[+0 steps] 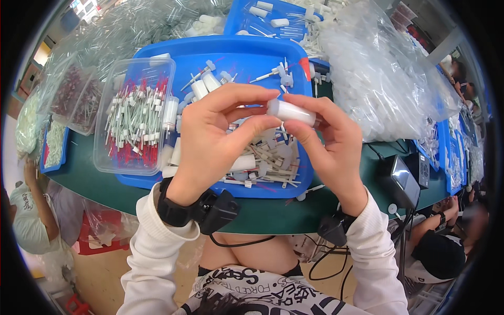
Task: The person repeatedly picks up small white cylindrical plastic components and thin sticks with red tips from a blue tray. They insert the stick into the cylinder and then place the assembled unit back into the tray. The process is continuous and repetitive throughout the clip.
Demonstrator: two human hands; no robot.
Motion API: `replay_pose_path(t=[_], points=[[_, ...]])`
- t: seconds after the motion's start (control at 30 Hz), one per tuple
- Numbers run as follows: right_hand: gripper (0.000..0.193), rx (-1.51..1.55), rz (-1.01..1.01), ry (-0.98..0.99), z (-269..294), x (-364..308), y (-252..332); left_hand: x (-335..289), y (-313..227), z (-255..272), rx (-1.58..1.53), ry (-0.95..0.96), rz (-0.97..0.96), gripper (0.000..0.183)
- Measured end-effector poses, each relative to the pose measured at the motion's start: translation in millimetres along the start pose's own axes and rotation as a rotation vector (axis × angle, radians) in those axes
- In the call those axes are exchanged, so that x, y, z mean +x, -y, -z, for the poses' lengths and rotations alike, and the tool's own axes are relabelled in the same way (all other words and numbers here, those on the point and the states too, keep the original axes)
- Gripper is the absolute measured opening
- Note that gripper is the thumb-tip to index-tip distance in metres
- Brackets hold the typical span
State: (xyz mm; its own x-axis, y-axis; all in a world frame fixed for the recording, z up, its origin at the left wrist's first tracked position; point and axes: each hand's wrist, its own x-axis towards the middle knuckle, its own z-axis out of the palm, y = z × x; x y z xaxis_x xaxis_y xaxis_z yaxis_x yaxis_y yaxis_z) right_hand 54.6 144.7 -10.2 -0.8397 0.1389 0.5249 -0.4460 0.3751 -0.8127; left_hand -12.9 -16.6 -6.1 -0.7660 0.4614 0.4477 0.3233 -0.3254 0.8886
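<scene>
Between my two hands is a small white plastic cylinder (294, 112) with a translucent greyish end piece, held nearly level over the blue tray. My right hand (333, 144) grips its white body between thumb and fingers. The thumb and fingertips of my left hand (215, 139) close on the greyish end. Below them, the blue tray (210, 44) holds white cylinders and many thin stick-like parts with grey and white fittings. A clear plastic box (100, 149), resting on the tray's left side, is full of thin parts with red and white ends.
The green table (100, 181) curves around me. A large clear bag (367, 79) of whitish parts lies at right, near a black device (401, 181) with cables. Another blue tray (233, 21) stands behind. More clear bags (126, 44) are heaped at far left. Other people sit at both sides.
</scene>
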Motion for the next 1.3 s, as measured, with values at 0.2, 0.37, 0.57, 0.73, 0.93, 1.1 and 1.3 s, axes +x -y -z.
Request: replay_pose_path(t=[0.2,0.37,0.57,0.73,0.93,1.1,1.3], points=[[0.024,-0.118,0.115,-0.136,-8.4,-6.0,2.3,1.9,-3.6,7.4,0.058,0.057,-0.003,0.027],[0.026,-0.094,0.101,-0.149,-9.3,-6.4,2.5,0.4,-2.1,7.7,0.190,0.072,-0.099,0.028],[0.029,-0.210,0.213,-0.081,-6.6,-1.3,1.4,-2.2,1.5,12.0,0.379,0.093,-0.206,0.030],[0.032,-0.221,0.348,-0.110,-1.9,7.2,2.6,2.9,-2.0,6.6,0.140,0.036,-0.175,0.030],[0.031,-0.262,0.318,-0.132,-2.7,1.6,8.4,2.7,-3.6,13.1,0.127,0.122,-0.145,0.030],[0.030,-0.233,0.262,-0.169,-7.3,-4.3,10.4,7.5,-7.4,19.8,0.173,0.190,-0.164,0.028],[0.031,-0.208,0.308,-0.154,-6.8,-1.2,4.6,5.6,-8.9,16.3,0.453,0.132,-0.324,0.027]])
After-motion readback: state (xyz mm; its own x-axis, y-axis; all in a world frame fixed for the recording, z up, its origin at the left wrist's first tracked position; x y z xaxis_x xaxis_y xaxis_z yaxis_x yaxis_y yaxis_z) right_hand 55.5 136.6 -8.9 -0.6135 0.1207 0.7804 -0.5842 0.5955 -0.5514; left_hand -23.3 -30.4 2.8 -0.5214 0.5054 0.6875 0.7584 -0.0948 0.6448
